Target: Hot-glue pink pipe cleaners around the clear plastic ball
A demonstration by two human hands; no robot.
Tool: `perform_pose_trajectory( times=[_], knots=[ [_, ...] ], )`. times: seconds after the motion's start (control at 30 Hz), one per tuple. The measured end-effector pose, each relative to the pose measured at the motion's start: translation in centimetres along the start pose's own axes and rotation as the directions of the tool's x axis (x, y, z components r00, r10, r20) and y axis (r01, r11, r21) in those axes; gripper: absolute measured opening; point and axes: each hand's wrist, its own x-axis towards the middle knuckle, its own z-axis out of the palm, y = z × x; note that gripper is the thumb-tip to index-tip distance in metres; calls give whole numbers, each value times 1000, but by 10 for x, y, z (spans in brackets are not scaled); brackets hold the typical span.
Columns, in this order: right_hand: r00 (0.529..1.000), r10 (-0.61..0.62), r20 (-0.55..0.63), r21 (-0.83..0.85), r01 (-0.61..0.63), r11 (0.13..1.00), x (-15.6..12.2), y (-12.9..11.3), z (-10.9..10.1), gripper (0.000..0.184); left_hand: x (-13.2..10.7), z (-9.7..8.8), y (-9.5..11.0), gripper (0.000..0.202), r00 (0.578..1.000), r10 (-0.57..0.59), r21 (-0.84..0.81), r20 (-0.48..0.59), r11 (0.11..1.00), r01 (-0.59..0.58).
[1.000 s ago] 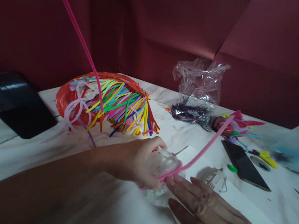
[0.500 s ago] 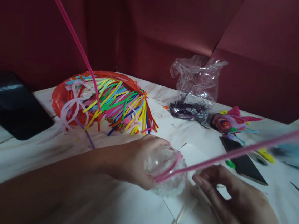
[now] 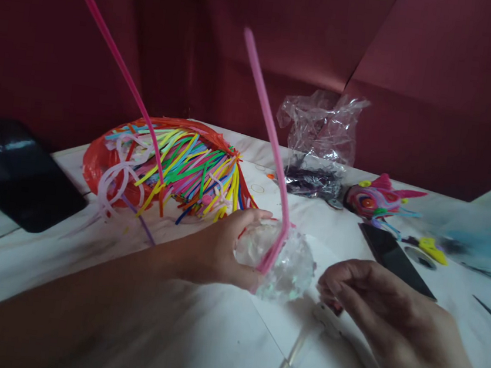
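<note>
- While the clear ball [image 3: 296,263] sits low in the middle of the surface [image 3: 228,335], I can see a narrow gap between its right side and the other hand, and a broader pale stretch on the near side.
- A bent pink stem [image 3: 274,137] leans against the ball, its lower end by the thumb and its tip high in the air.
- The left hand [image 3: 232,247] has its grip closed about as wide as the ball, fingers over the far side and thumb along the near side, by the stem's foot.
- Its forearm stretches in low from the lower left, nearly level.
- The right hand [image 3: 383,321] stands just beside the ball, not touching it, fingers curled in towards the thumb; something small and reddish shows at the tips, but I cannot tell whether this grip has hold of it.
- That wrist slants up from the lower right.
- Behind the right hand lies a dark phone [image 3: 396,257], with a pink figure [image 3: 371,203] farther back.
- Beyond the left wrist spreads a bundle of coloured stems [image 3: 189,166] in a red bag [image 3: 95,161].
- At the surface's far edge, a crinkled clear bag [image 3: 323,128] stands before a dark red backdrop [image 3: 257,2].
</note>
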Motion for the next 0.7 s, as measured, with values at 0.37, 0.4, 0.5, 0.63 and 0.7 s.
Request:
perform_pose_trajectory(
  times=[0.37,0.4,0.5,0.63,0.7],
  knots=[
    [990,-140,-15,-2,140,990,0,11,0,14,1,15,-4,79,999,8,92,38,996,-11],
    [990,-136,-33,-15,135,991,0,11,1,14,1,16,-4,78,999,16,113,35,993,-20],
    [975,-222,6,-60,222,973,-1,12,2,16,-2,19,-1,81,999,19,179,28,984,-24],
    [972,-215,95,-72,222,972,-2,17,12,49,-5,23,-1,82,998,63,225,17,972,-66],
    [976,-157,151,-44,166,985,-3,21,18,64,-6,24,-2,82,995,98,239,29,966,-102]
  ],
)
